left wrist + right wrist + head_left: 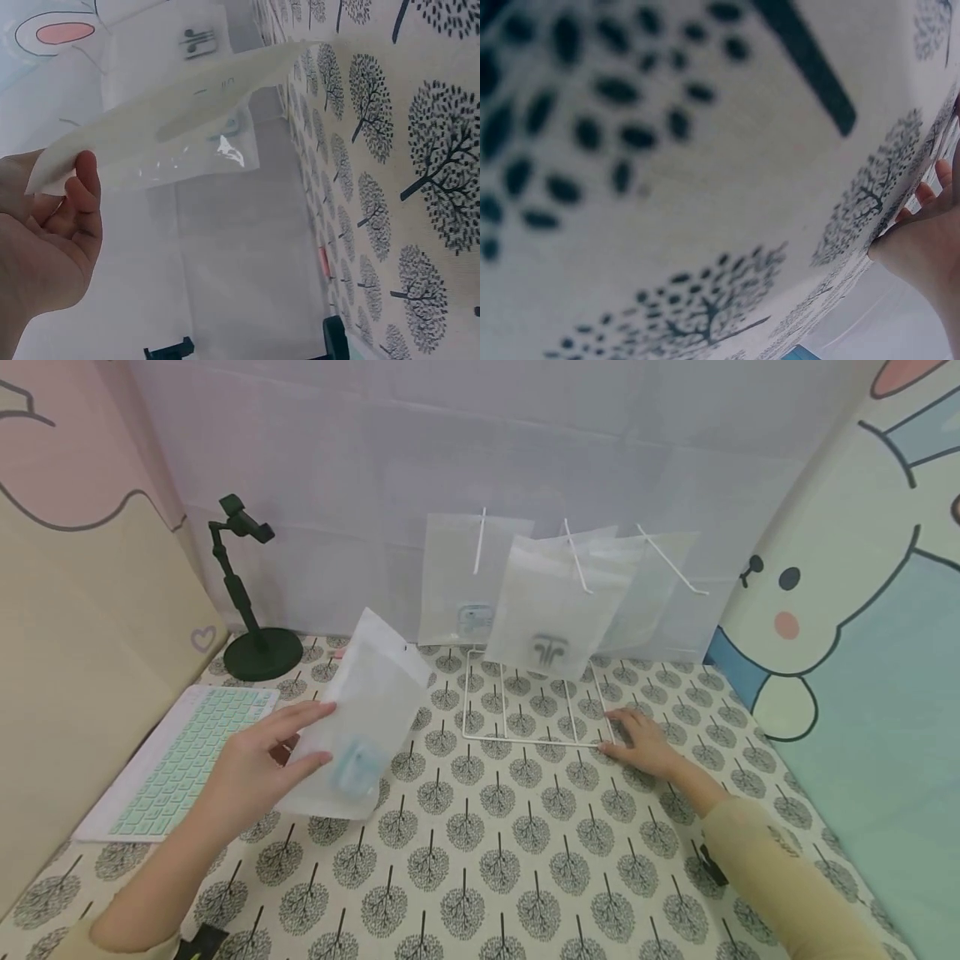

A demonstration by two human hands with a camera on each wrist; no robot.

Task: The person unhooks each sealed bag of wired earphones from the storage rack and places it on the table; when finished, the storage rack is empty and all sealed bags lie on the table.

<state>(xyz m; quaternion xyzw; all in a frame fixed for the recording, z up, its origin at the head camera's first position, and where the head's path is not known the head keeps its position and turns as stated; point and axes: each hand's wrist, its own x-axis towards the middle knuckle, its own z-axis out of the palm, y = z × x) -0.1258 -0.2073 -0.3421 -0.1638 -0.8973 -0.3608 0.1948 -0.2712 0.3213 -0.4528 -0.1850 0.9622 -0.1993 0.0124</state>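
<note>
A translucent white pouch [363,718] with a light blue item inside is pinched at its left edge by my left hand [258,764], above the table by the keyboard. The left wrist view shows the left hand [56,232] with thumb and fingers on the end of the pouch [180,112]. My right hand [641,743] rests at the front right corner of a white wire rack [532,742]. Similar pouches hang on the rack's prongs; the front one [558,602] holds a dark item. In the right wrist view the right hand [922,240] lies at the right edge.
A white keyboard with mint keys [176,768] lies at the left. Behind it stands a dark green stand [262,652]. The patterned tablecloth [465,835] covers the table, with a pale curtain [337,485] at the back and cartoon-printed cloths at both sides.
</note>
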